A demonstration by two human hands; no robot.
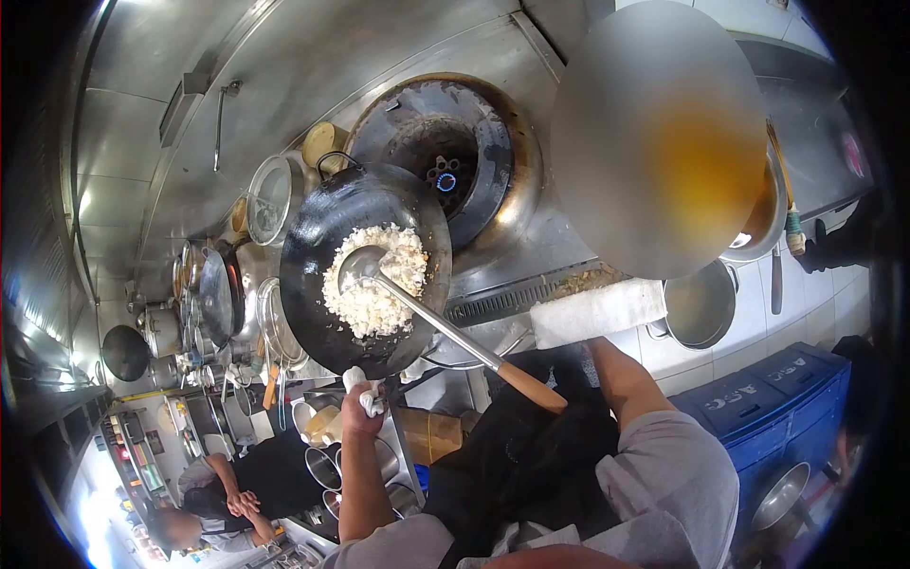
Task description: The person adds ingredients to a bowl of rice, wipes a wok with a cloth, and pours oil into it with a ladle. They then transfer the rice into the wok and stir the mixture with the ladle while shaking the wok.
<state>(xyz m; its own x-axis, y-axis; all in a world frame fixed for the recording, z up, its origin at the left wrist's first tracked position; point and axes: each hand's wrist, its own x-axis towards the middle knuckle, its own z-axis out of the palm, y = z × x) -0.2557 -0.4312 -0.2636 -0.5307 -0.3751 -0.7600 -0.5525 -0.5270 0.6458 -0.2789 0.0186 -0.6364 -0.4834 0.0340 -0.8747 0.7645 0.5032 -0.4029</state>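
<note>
At the lower rim of a black wok, my left hand is closed around a white cloth and grips the wok's edge through it. White and light brown fried rice fills the wok's middle. A metal ladle has its bowl in the rice; its wooden handle rests over my black apron, with no hand on it. My right forearm reaches up to a white towel, where my right hand is hidden.
A burner ring with a small blue flame stands behind the wok. Pots and strainers line the left side. To the right are a metal pot and blue box. A person with joined hands stands at lower left.
</note>
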